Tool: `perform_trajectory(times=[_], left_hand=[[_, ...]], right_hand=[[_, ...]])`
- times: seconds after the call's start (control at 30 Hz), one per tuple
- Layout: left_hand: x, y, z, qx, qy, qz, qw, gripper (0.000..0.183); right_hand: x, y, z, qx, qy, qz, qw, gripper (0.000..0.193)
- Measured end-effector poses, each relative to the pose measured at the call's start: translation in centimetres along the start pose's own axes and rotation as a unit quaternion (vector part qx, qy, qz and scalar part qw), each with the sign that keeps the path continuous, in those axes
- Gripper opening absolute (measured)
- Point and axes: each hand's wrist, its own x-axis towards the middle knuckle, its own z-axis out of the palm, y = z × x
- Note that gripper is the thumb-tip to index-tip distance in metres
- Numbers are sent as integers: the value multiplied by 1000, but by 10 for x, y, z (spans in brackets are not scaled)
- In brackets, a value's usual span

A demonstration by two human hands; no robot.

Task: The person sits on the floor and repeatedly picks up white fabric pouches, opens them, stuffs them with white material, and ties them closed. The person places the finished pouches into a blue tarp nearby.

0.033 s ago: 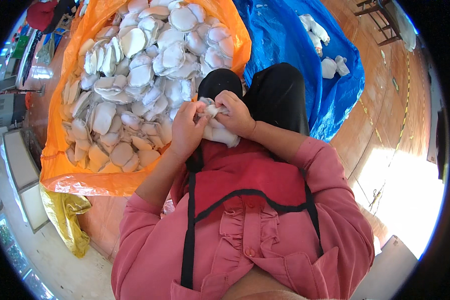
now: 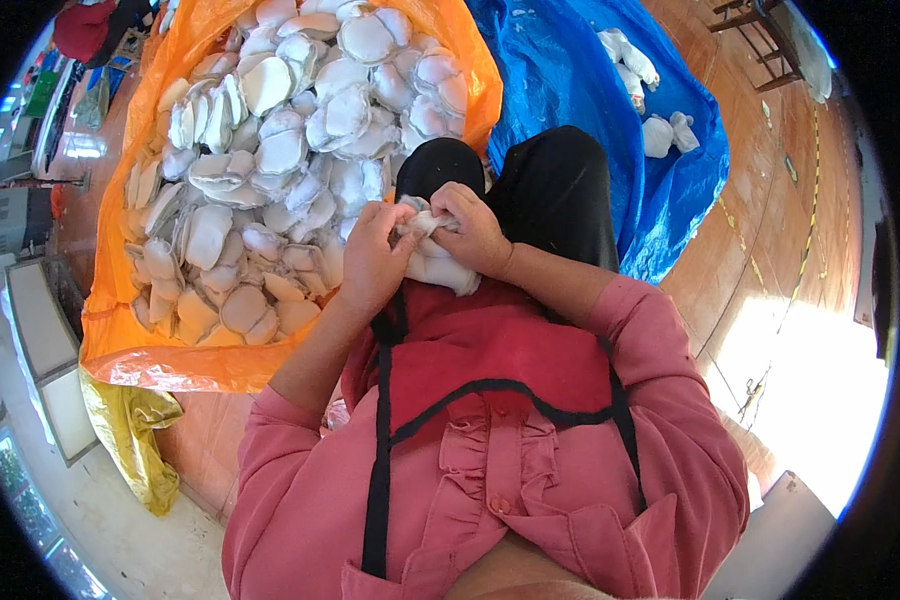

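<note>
Over my lap I hold a soft white fluffy fabric piece, bunched and gathered at its upper end. My left hand pinches that end from the left side. The fingers of my right hand are curled tightly on the same end, close against the left fingertips. The lower part of the piece hangs over my red apron. Just left of my hands lies a large heap of flat, rounded white fabric pieces, many in small stacks, in an orange plastic sheet.
Beyond my right knee spreads a blue tarp with several white stuffed pieces on it. A yellow sack lies on the tiled floor at the left. A wooden stool stands at the far right.
</note>
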Motion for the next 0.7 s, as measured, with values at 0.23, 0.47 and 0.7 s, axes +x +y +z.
perform_trajectory(times=[0.23,0.47,0.7], left_hand=[[4,-8,1,68,-17,47,996,25],[3,-5,4,92,-17,67,993,27],[6,-9,9,146,-35,70,986,25]], right_hand=[[4,3,-17,53,-88,-3,995,25],[16,10,-44,152,-223,79,960,21],[36,4,-46,96,-301,113,942,24]])
